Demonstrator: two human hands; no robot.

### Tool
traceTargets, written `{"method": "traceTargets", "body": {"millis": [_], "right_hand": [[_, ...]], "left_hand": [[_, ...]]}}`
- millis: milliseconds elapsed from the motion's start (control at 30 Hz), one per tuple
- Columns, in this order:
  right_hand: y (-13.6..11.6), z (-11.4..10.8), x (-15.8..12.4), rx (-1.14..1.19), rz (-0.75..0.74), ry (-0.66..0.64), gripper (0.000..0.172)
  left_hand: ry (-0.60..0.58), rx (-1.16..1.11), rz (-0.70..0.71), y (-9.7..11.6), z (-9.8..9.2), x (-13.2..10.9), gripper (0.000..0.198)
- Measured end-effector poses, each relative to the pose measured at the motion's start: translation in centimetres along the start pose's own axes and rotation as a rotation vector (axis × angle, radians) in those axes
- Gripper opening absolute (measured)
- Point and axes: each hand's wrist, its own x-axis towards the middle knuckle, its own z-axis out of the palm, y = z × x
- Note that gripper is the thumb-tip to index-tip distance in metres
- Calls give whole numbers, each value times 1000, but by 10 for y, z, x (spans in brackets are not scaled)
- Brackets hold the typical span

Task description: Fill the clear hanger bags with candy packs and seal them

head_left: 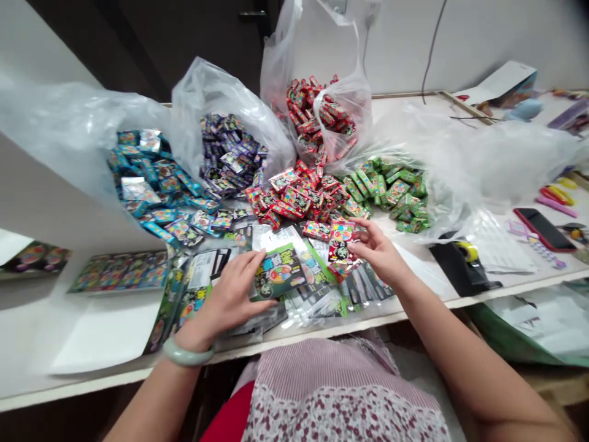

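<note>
My left hand, with a pale bangle on its wrist, grips the left side of a flat green-and-black printed packet, thumb at the lower edge and fingers at the upper. My right hand pinches a small red printed packet by its right side. Beneath both hands lie several flat clear-wrapped printed packets. Just beyond them is a loose heap of small red packets, with one red packet lying apart close to my right hand.
Plastic bags spill blue packets, purple packets, red packets and green packets across the table. A black tape dispenser and a phone lie at right. Printed sheets stand at left. The table's front edge runs before me.
</note>
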Motion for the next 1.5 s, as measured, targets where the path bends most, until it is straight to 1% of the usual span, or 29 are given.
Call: {"method": "traceTargets", "body": {"millis": [100, 167, 300, 367, 433, 467, 533, 600, 633, 667, 700, 733, 833, 867, 900, 967, 1000, 1033, 1100, 1133, 1167, 1200, 1267, 1300, 1367, 1433, 1500], "right_hand": [[0, 20, -7, -97, -96, -1, 54], [1, 28, -12, -172, -106, -58, 52], [0, 30, -16, -335, -11, -259, 48], [0, 29, -14, -402, 31, -323, 47], [1, 31, -11, -435, 52, -356, 49], [2, 33, -10, -443, 54, -349, 50], [5, 40, -7, -479, 12, -257, 49], [8, 47, -8, -571, -115, -152, 38], [10, 51, -10, -628, -200, -126, 32], [12, 54, -12, -676, -276, -135, 28], [14, 57, -14, -703, -327, -173, 30], [16, 58, -16, -706, -344, -225, 36], [17, 60, -9, -644, -268, -351, 50], [15, 62, -1, -609, -246, -347, 51], [11, 65, 10, -574, -235, -310, 51], [3, 83, 41, -540, -247, -208, 43], [-1, 98, 59, -563, -266, -188, 38], [-2, 116, 77, -627, -300, -202, 33], [1, 163, 111, -847, -377, -395, 26], [6, 187, 126, -977, -414, -467, 27], [13, 211, 139, -1023, -431, -485, 29], [20, 232, 150, -1053, -444, -495, 36], [36, 263, 166, -1096, -455, -490, 47], [41, 273, 171, -1107, -457, -488, 47], [46, 280, 177, -1108, -460, -483, 36], [41, 273, 178, -1077, -474, -475, 29], [30, 253, 172, -1032, -498, -454, 28]], "left_hand": [[1, -34, 8, 6, 0, 5, 98], [13, -52, 14, 8, -1, 6, 99], [12, -55, 56, 12, -1, 5, 98], [13, -60, 84, 15, 1, 4, 96], [26, -71, 105, 18, 4, 3, 95], [38, -74, 108, 20, 5, 3, 96], [65, -77, 85, 22, 8, 2, 97], [85, -86, 33, 23, 9, 1, 98], [94, -93, 8, 23, 9, 1, 99], [101, -104, -10, 23, 8, 0, 99], [108, -118, -18, 24, 8, 0, 100], [115, -130, -19, 24, 7, -1, 101], [141, -151, -29, 20, 2, -6, 104], [152, -153, -46, 17, -2, -10, 105], [161, -153, -68, 14, -6, -15, 105], [167, -173, -103, 8, -17, -28, 105], [165, -191, -111, 6, -23, -36, 106], [164, -213, -113, 4, -27, -43, 106], [178, -248, -119, 3, -34, -56, 108], [192, -255, -131, 3, -36, -62, 108], [207, -256, -152, 2, -36, -67, 108], [219, -252, -179, 2, -36, -72, 108], [224, -246, -238, 0, -34, -80, 108], [220, -245, -260, -2, -34, -84, 108], [215, -245, -285, -6, -34, -89, 109], [224, -242, -297, -9, -36, -93, 108], [242, -243, -306, -13, -39, -94, 106]]}}
